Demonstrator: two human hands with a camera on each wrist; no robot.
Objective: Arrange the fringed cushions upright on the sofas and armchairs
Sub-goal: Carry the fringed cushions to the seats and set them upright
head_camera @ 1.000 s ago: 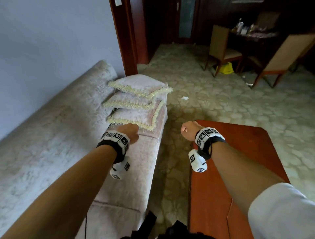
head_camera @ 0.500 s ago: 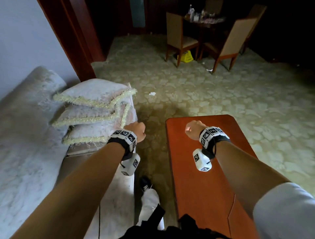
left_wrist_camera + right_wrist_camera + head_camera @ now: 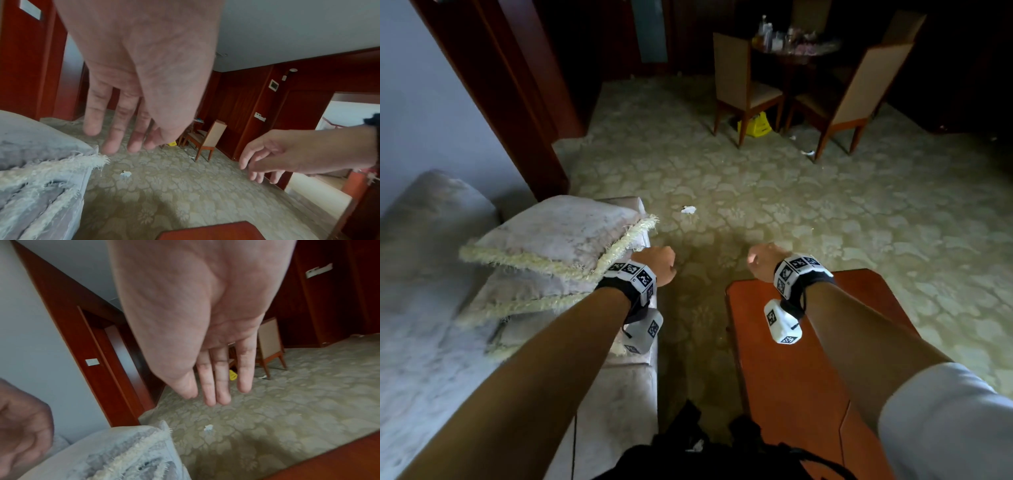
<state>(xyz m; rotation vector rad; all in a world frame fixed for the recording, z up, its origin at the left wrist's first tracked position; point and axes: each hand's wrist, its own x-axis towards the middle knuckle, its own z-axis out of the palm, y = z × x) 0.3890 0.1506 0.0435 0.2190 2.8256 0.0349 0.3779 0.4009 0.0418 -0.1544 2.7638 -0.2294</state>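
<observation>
Three pale cushions with cream fringe lie flat in a stack (image 3: pixel 558 236) on the end of the sofa (image 3: pixel 421 359). My left hand (image 3: pixel 659 262) hovers just right of the top cushion's fringed corner (image 3: pixel 90 160) and holds nothing; its fingers (image 3: pixel 121 134) hang loosely straight. My right hand (image 3: pixel 760 260) floats over the far end of the red-brown coffee table (image 3: pixel 791 377), also empty, its fingers (image 3: pixel 216 386) straight and pointing down. Neither hand touches a cushion.
A patterned carpet aisle (image 3: pixel 688 308) runs between sofa and coffee table. A red wooden door frame (image 3: pixel 493 85) stands behind the sofa's end. Two dining chairs (image 3: pixel 743 85) and a dark table are far ahead, with a yellow object (image 3: pixel 755 125) under them. A paper scrap (image 3: pixel 688 209) lies on the carpet.
I have come closer to the cushion stack and my view has swung right. My left hand went from the bottom cushion's corner to beside the top cushion's fringe. Both hands stay empty.
</observation>
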